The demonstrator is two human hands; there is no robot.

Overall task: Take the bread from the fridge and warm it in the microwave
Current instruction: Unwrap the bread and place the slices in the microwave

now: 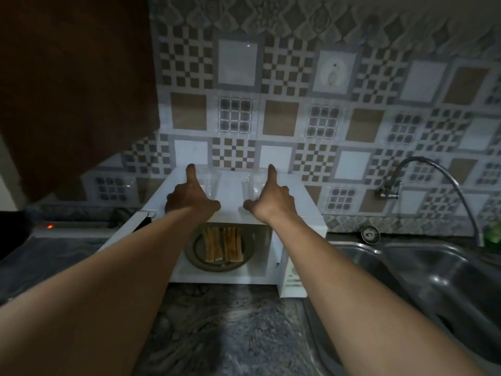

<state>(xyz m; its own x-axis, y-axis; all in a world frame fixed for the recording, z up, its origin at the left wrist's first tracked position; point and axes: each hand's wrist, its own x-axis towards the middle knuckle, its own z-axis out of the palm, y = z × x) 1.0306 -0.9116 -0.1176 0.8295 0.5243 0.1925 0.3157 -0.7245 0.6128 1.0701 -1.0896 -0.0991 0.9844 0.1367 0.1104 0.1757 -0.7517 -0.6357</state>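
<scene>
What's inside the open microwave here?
Inside the microwave, bread slices lie on a round plate. Its top panel hides the cavity's rear.

Arms outstretched; left hand (191, 198), right hand (273, 202): index, thumb extended, rest curled.

A home kitchen: patterned wall tiles (282, 118) behind a stone counter (222, 329), a steel double sink (423, 270) with tap (390, 185), a white microwave (230, 191).
</scene>
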